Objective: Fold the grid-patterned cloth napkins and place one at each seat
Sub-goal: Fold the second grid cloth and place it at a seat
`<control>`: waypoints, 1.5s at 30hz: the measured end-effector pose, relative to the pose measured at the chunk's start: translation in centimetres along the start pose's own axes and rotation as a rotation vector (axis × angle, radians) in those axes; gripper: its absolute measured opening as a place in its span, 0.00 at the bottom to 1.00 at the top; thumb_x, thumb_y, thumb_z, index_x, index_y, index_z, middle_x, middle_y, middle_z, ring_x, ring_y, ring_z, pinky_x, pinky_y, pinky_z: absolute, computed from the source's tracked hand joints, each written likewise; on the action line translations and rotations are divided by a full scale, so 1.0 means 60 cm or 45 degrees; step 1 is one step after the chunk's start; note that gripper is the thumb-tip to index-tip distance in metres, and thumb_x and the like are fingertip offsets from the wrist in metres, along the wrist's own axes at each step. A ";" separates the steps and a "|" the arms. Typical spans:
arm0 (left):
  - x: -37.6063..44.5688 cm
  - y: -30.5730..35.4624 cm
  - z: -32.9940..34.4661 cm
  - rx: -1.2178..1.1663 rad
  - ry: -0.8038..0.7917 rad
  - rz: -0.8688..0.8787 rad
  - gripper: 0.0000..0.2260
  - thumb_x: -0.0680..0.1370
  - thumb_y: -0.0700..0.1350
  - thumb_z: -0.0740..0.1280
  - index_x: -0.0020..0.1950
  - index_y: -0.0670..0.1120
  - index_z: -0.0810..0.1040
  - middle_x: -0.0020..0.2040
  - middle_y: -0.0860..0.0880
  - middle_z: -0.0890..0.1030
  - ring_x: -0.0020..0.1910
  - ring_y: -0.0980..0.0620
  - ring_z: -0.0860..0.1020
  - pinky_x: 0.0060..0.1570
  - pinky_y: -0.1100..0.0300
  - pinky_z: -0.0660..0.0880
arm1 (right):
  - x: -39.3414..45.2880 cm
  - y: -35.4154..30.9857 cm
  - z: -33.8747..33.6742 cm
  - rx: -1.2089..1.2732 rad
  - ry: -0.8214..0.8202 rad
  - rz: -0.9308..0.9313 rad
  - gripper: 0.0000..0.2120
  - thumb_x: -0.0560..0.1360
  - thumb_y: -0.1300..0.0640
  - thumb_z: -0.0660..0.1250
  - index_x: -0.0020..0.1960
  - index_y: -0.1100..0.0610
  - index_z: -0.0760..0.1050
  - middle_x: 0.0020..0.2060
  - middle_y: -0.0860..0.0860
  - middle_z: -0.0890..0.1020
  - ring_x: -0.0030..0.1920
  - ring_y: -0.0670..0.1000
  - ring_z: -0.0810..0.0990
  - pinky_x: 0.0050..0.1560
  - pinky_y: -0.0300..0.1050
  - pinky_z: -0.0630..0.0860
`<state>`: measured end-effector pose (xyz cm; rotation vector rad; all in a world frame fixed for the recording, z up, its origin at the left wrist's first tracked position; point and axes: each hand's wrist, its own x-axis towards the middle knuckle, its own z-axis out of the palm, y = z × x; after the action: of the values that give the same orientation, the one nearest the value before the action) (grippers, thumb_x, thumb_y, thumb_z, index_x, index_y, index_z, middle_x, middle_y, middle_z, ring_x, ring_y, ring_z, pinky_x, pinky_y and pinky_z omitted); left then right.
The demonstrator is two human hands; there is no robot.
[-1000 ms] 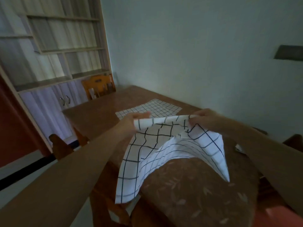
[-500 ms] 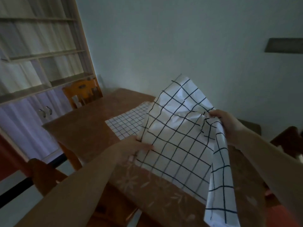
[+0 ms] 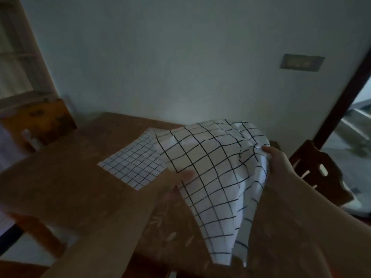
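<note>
Head view, dim light, some motion blur. A white cloth napkin with a large black grid (image 3: 216, 177) is held in the air at centre-right of the frame, billowed and creased, its lower corner hanging toward the bottom centre over the brown leaf-patterned table covering (image 3: 170, 223). The left hand (image 3: 176, 180), at centre frame, has fingers closed on the napkin's left edge; the thumb is hidden under the cloth. The right hand (image 3: 279, 163), at right of centre, pinches a bunched fold of the upper right edge. A second white napkin with a finer black grid (image 3: 134, 165) lies flat and squared on the wooden table (image 3: 60, 173), left of centre, just behind the held one. Two wooden chair backs show: one at the left edge (image 3: 40, 121), one at the right (image 3: 321, 171). Judgement: the fold is in hand, not yet formed. To do it well, locate true corners instead of bunched cloth, pull taut to flatten, match edges along grid lines, then lay it down and press the crease.
</note>
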<state>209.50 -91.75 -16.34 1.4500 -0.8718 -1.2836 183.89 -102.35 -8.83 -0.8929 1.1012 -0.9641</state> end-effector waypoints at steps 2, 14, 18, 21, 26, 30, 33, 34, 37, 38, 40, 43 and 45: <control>0.004 0.028 -0.006 -0.038 0.028 -0.014 0.15 0.70 0.51 0.76 0.52 0.43 0.85 0.51 0.39 0.85 0.52 0.38 0.83 0.57 0.38 0.77 | -0.004 0.003 -0.017 -0.099 0.021 0.005 0.14 0.80 0.54 0.59 0.51 0.63 0.78 0.32 0.57 0.85 0.32 0.55 0.84 0.32 0.46 0.81; 0.007 0.098 -0.044 0.295 0.657 0.060 0.26 0.72 0.58 0.73 0.61 0.42 0.78 0.55 0.42 0.82 0.52 0.44 0.79 0.50 0.55 0.71 | 0.008 0.025 -0.046 -0.444 0.048 -0.106 0.13 0.70 0.53 0.75 0.46 0.63 0.81 0.43 0.61 0.85 0.44 0.60 0.84 0.51 0.57 0.81; 0.005 0.112 -0.071 0.347 0.627 0.026 0.39 0.67 0.66 0.73 0.69 0.43 0.73 0.67 0.42 0.76 0.64 0.42 0.74 0.62 0.49 0.70 | 0.002 0.021 -0.032 -0.546 0.226 -0.230 0.10 0.70 0.50 0.75 0.39 0.57 0.83 0.37 0.60 0.84 0.40 0.60 0.83 0.49 0.55 0.80; 0.013 0.124 -0.096 0.311 0.455 0.011 0.52 0.55 0.73 0.73 0.72 0.47 0.70 0.73 0.45 0.71 0.70 0.43 0.69 0.69 0.44 0.65 | 0.004 0.023 -0.020 -0.576 0.353 -0.304 0.15 0.69 0.47 0.75 0.39 0.60 0.83 0.41 0.64 0.84 0.38 0.58 0.81 0.48 0.56 0.80; 0.035 0.125 -0.154 0.220 -0.006 0.033 0.44 0.70 0.45 0.75 0.79 0.54 0.53 0.80 0.43 0.51 0.78 0.42 0.51 0.73 0.38 0.47 | 0.018 0.034 0.017 -0.595 0.538 -0.340 0.18 0.71 0.46 0.73 0.56 0.56 0.81 0.50 0.51 0.82 0.50 0.51 0.79 0.52 0.45 0.74; 0.053 0.127 -0.197 0.523 -0.156 0.233 0.32 0.74 0.36 0.71 0.74 0.56 0.66 0.79 0.45 0.58 0.78 0.43 0.53 0.72 0.44 0.55 | 0.015 0.049 0.049 -0.699 0.531 -0.284 0.33 0.68 0.40 0.74 0.68 0.52 0.71 0.64 0.53 0.76 0.62 0.54 0.75 0.58 0.49 0.73; 0.070 0.131 -0.220 0.751 -0.044 0.367 0.24 0.74 0.38 0.72 0.66 0.56 0.75 0.74 0.46 0.68 0.74 0.44 0.63 0.67 0.48 0.61 | 0.006 0.051 0.057 -0.585 0.264 -0.203 0.32 0.71 0.59 0.74 0.70 0.47 0.65 0.54 0.53 0.77 0.55 0.53 0.77 0.55 0.52 0.74; 0.075 0.133 -0.225 0.817 0.008 0.392 0.22 0.74 0.39 0.73 0.65 0.56 0.76 0.72 0.46 0.70 0.72 0.45 0.66 0.65 0.50 0.63 | 0.007 0.053 0.054 -0.565 0.169 -0.181 0.34 0.71 0.66 0.72 0.71 0.48 0.64 0.51 0.55 0.78 0.52 0.54 0.78 0.55 0.54 0.75; 0.078 0.143 -0.233 0.913 0.096 0.435 0.20 0.73 0.41 0.74 0.65 0.52 0.77 0.69 0.46 0.73 0.68 0.46 0.70 0.59 0.56 0.63 | 0.006 0.058 0.046 -0.795 0.126 -0.193 0.32 0.70 0.70 0.72 0.70 0.51 0.70 0.43 0.60 0.78 0.44 0.58 0.79 0.51 0.59 0.77; 0.078 0.147 -0.234 0.932 0.120 0.450 0.19 0.73 0.42 0.74 0.63 0.50 0.78 0.67 0.46 0.75 0.66 0.47 0.71 0.59 0.56 0.64 | 0.005 0.058 0.046 -0.948 0.160 -0.241 0.28 0.69 0.67 0.74 0.66 0.51 0.74 0.42 0.60 0.78 0.41 0.57 0.78 0.48 0.58 0.77; 0.078 0.154 -0.237 0.961 0.162 0.487 0.15 0.73 0.43 0.75 0.58 0.48 0.80 0.61 0.49 0.78 0.61 0.50 0.73 0.57 0.57 0.66 | 0.001 0.059 0.050 -1.162 0.207 -0.318 0.16 0.69 0.61 0.76 0.56 0.50 0.81 0.40 0.56 0.79 0.37 0.54 0.78 0.41 0.51 0.76; 0.073 0.170 -0.241 0.960 0.110 0.499 0.07 0.73 0.46 0.75 0.48 0.48 0.82 0.49 0.49 0.81 0.47 0.49 0.77 0.46 0.57 0.73 | -0.002 0.057 0.057 -1.315 0.238 -0.431 0.07 0.72 0.59 0.74 0.47 0.50 0.81 0.36 0.48 0.79 0.36 0.49 0.77 0.36 0.42 0.71; 0.068 0.181 -0.244 0.979 0.072 0.527 0.04 0.73 0.47 0.74 0.45 0.49 0.82 0.42 0.49 0.81 0.41 0.51 0.76 0.41 0.57 0.73 | -0.005 0.052 0.060 -1.399 0.218 -0.441 0.03 0.73 0.59 0.72 0.44 0.51 0.81 0.36 0.48 0.79 0.36 0.49 0.77 0.36 0.41 0.70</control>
<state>225.55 -95.52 -7.51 1.7331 -1.6371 -0.6021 187.85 -100.66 -10.87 -1.9590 1.6880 -0.6649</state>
